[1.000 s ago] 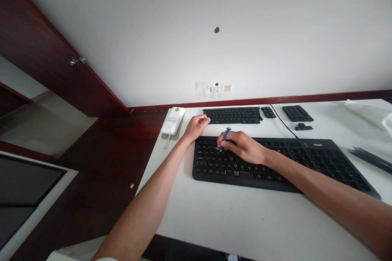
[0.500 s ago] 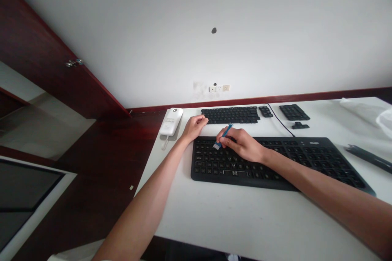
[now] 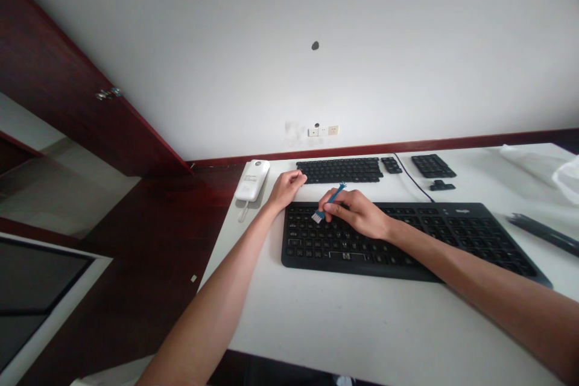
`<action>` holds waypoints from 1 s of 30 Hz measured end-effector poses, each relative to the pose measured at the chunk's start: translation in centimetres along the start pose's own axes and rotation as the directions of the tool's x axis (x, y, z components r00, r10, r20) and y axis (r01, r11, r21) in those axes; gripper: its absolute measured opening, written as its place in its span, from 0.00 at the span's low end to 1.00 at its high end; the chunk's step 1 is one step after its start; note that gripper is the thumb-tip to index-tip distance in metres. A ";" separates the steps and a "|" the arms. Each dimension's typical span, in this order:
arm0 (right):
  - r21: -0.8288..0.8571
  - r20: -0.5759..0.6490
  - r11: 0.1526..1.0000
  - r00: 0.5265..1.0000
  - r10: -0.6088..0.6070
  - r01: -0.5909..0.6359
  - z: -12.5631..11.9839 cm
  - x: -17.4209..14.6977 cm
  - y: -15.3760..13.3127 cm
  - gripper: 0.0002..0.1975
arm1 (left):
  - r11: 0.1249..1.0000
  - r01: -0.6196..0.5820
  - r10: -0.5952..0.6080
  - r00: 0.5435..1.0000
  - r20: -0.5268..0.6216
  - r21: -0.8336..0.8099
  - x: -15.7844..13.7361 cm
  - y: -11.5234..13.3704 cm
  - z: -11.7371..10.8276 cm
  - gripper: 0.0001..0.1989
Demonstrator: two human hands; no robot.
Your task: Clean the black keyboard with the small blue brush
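Note:
A black keyboard (image 3: 434, 223) with its keycaps off lies on the white table, its bare key sockets showing. Over its upper left part, my right hand (image 3: 357, 212) pinches a small blue brush (image 3: 333, 196). The pale bristles (image 3: 317, 217) point down at the sockets; whether they touch cannot be made out. My left hand (image 3: 287, 189) rests at the keyboard's top left corner with its fingers curled in, and nothing shows in them. Just beyond lie the black keycaps (image 3: 339, 169), set out in rows.
A white device with a short cable (image 3: 253, 181) lies at the table's left edge. More keycaps (image 3: 433, 166) sit at the back right, near the keyboard's cord (image 3: 409, 178). A long black strip (image 3: 545, 232) and white plastic wrapping (image 3: 543, 163) are at the right.
The brush tip has shifted slightly left and down over the sockets, with my right hand barely moving. My left hand stays where it was.

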State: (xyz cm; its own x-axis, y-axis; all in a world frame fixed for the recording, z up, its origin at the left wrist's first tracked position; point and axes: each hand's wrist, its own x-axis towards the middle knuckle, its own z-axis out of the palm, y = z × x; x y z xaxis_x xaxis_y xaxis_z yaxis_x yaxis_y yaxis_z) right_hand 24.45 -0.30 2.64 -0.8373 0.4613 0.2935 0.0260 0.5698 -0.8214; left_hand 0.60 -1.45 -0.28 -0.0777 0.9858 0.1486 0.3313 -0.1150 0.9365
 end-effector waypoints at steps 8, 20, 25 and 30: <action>-0.086 0.015 0.996 1.000 -0.025 0.026 0.1 -0.2 0.0 0.15 | 1.000 -0.021 0.021 1.000 0.008 0.001 0.1 0.0 0.0 0.19; -0.098 0.020 0.995 0.999 -0.027 0.028 0.2 0.0 0.3 0.14 | 1.000 -0.029 0.029 1.000 0.005 0.013 0.1 -0.3 0.0 0.19; -0.090 0.014 0.996 1.000 0.017 -0.016 0.1 0.0 0.2 0.15 | 1.000 -0.015 0.015 1.000 -0.003 0.014 0.0 -0.2 0.0 0.19; -0.094 0.066 0.996 0.998 -0.004 0.010 -0.1 -0.1 0.1 0.15 | 1.000 -0.025 0.025 1.000 0.004 0.015 0.1 0.0 0.0 0.19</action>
State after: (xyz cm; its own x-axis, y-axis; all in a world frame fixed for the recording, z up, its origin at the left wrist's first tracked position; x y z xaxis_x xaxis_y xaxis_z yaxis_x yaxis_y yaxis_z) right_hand 24.57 -0.19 2.59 -0.8714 0.4136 0.2638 0.0689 0.6356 -0.7690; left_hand 0.60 -1.37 -0.29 -0.0660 0.9831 0.1708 0.3473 -0.1379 0.9276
